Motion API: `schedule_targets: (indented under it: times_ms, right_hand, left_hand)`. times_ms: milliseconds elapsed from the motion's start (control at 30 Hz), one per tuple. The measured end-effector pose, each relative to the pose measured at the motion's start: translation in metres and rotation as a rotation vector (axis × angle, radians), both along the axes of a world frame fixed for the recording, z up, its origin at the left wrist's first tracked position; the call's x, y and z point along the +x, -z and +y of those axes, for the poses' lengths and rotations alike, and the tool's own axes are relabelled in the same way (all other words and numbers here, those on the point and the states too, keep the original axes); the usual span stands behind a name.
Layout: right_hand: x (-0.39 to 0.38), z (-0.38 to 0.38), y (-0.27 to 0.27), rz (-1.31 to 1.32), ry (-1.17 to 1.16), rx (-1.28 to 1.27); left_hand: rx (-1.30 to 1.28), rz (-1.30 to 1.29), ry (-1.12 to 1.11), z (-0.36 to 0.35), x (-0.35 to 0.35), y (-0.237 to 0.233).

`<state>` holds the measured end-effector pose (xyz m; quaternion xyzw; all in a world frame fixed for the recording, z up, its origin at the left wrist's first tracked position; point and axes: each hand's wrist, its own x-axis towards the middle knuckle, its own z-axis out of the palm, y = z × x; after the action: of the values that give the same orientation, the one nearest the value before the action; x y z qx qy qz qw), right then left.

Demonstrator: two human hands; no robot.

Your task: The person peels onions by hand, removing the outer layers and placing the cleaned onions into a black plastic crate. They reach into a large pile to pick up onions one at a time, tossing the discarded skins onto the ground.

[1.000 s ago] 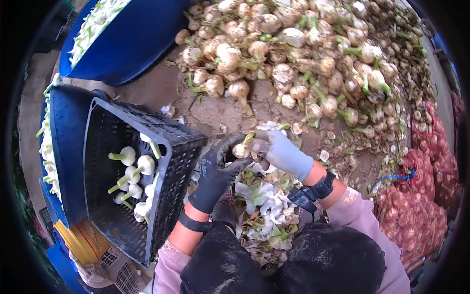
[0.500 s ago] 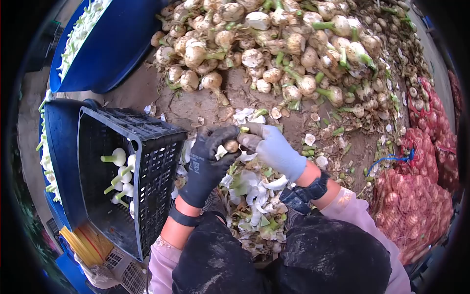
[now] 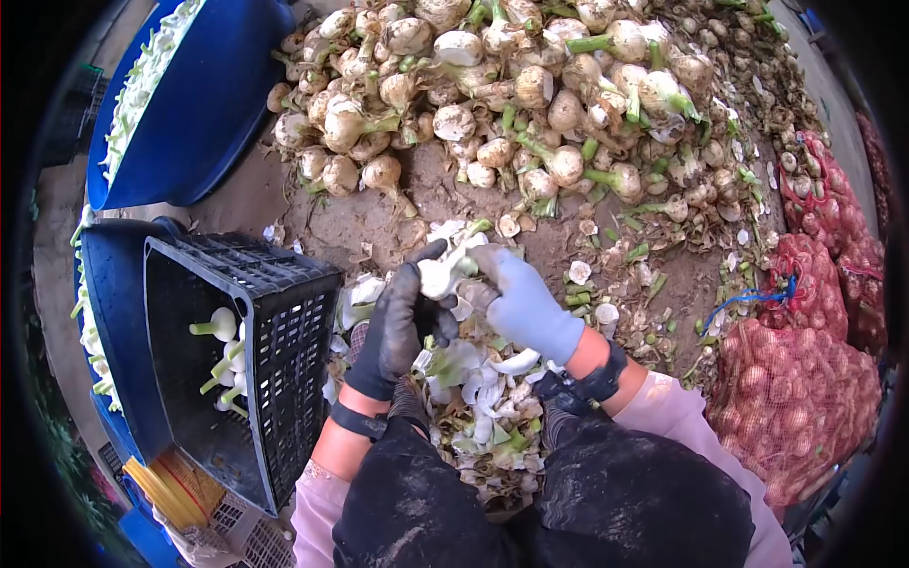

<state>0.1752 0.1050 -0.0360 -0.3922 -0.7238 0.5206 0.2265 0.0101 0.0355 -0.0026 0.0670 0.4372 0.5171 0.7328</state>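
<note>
Since half a second ago: left hand (image 3: 398,327), black glove, has turned knuckles-up and lifted a little; the onion (image 3: 440,276) it grips was brown-skinned then and now shows clean white. Right hand (image 3: 525,308), grey glove, has stayed against the bulb. Left fingers are curled shut round the onion's near side, thumb raised; right fingers are pinched closed on its far side, so both hands hold it between them, above the peelings (image 3: 483,398). Ground: bare packed dirt (image 3: 379,218), outdoors. Far left, two blue tubs (image 3: 218,85) with trimmed white stalks along their rims. Just beside the left hand, a black crate (image 3: 284,284) tilted on its side, a few peeled onions inside. Centre top, a pile (image 3: 530,95) of unpeeled, soil-covered onions with green stems. Right edge, red mesh sacks (image 3: 805,398), filled. The held onion: small, round, white, a short pale-green stem pointing up and right, loose skin hanging beneath.
</note>
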Motion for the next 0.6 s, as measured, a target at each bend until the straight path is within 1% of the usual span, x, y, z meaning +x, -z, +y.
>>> schedule_targets:
  times_ms: [33, 67, 100, 133, 167, 200, 267, 300, 333, 367, 400, 433, 500, 533, 567, 600]
  right_hand:
    - [-0.01, -0.001, 0.001, 0.268, 0.098, -0.438]
    - [-0.008, 0.001, -0.002, 0.27, 0.103, -0.437]
    - [-0.004, 0.006, -0.007, 0.261, 0.016, -0.562]
    - [-0.002, 0.009, -0.014, 0.252, -0.073, -0.687]
    - [-0.002, 0.006, -0.007, 0.227, -0.059, -0.499]
    - [0.001, 0.007, -0.009, 0.226, -0.055, -0.498]
    - [0.004, 0.01, -0.019, -0.151, -0.128, -0.324]
    - [0.004, 0.004, -0.026, -0.071, -0.085, -0.744]
    - [0.004, -0.002, -0.025, -0.072, -0.088, -0.744]
    - [0.004, -0.008, -0.022, -0.022, -0.106, -0.662]
    - [0.002, -0.01, -0.024, 0.031, -0.123, -0.583]
    - [0.003, -0.004, -0.028, -0.009, -0.083, -0.718]
    - [0.002, 0.01, -0.04, -0.025, -0.084, -0.766]
    - [0.003, 0.013, -0.042, -0.048, -0.088, -0.808]
    - [0.008, 0.003, -0.017, -0.056, -0.167, -0.62]
    - [0.01, 0.0, -0.014, -0.055, -0.166, -0.625]
  left_hand:
    - [0.008, 0.211, 0.01, 0.002, 0.004, -0.008]
    - [0.01, 0.211, 0.015, -0.001, 0.003, 0.003]
    - [0.233, 0.667, 0.152, -0.005, 0.0, 0.023]
    - [0.46, 1.119, 0.287, -0.003, 0.001, 0.024]
    - [0.315, 1.024, 0.368, -0.007, -0.002, 0.02]
    - [0.318, 1.021, 0.37, -0.006, -0.007, 0.016]
    - [-0.064, 0.265, 0.213, -0.004, -0.016, 0.012]
    - [0.178, 0.275, -0.083, -0.005, -0.012, 0.03]
    - [0.163, 0.459, -0.05, 0.002, -0.015, 0.034]
    - [0.223, 0.591, -0.019, 0.006, -0.017, 0.035]
    - [0.279, 0.724, 0.015, 0.011, -0.015, 0.026]
    - [0.272, 0.727, 0.017, 0.011, -0.013, 0.016]
    - [0.408, 1.013, 0.215, 0.014, -0.011, 0.001]
    - [0.409, 1.015, 0.221, 0.016, -0.012, -0.002]
    - [0.457, 1.084, 0.29, 0.016, -0.011, -0.003]
    - [0.504, 1.152, 0.358, 0.016, -0.012, -0.004]
